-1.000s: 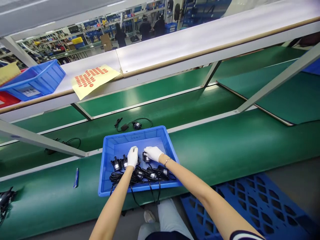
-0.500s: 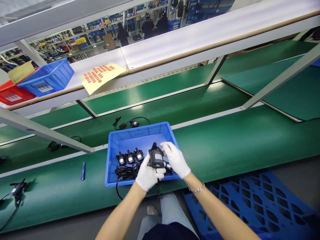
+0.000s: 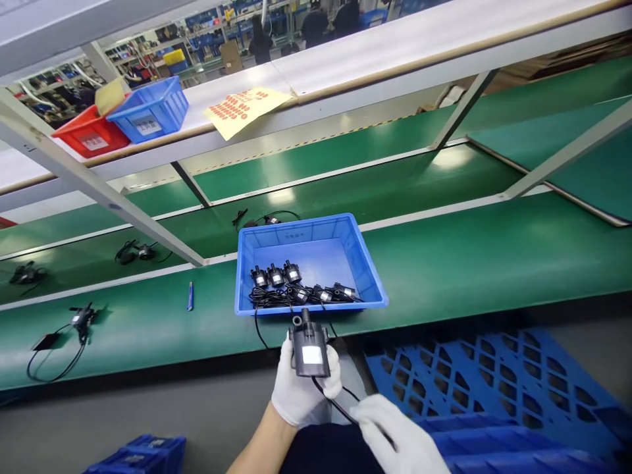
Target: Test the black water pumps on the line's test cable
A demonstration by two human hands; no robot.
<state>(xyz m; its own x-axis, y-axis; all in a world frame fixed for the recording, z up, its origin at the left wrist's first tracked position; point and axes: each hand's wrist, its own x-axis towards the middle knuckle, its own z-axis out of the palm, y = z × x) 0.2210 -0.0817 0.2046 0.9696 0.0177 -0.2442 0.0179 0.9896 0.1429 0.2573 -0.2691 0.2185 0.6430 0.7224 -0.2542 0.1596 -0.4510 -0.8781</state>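
Note:
A small black water pump (image 3: 310,345) with a pale label and a short spout is held upright in my white-gloved left hand (image 3: 299,395), just in front of the bin. Its black cable (image 3: 340,409) runs from the base down to the right. My gloved right hand (image 3: 395,434) is closed around that cable, low and to the right of the pump. Beyond them, a blue plastic bin (image 3: 368,263) sits on the green work surface. Several like black pumps (image 3: 275,275) lie in its front left part, along with coiled black cables (image 3: 269,297).
A blue pen (image 3: 190,296) and a pump with an adapter (image 3: 81,319) lie to the left on the green belt (image 3: 469,263). Red (image 3: 91,135) and blue trays (image 3: 153,112) stand on the upper shelf, beside a yellow sticker sheet (image 3: 247,110). A blue pallet (image 3: 474,368) lies at the lower right.
The pump has come out from over the bin towards my body in my left hand. My right hand has left the pump's side and moved down to its cable. The view has shifted.

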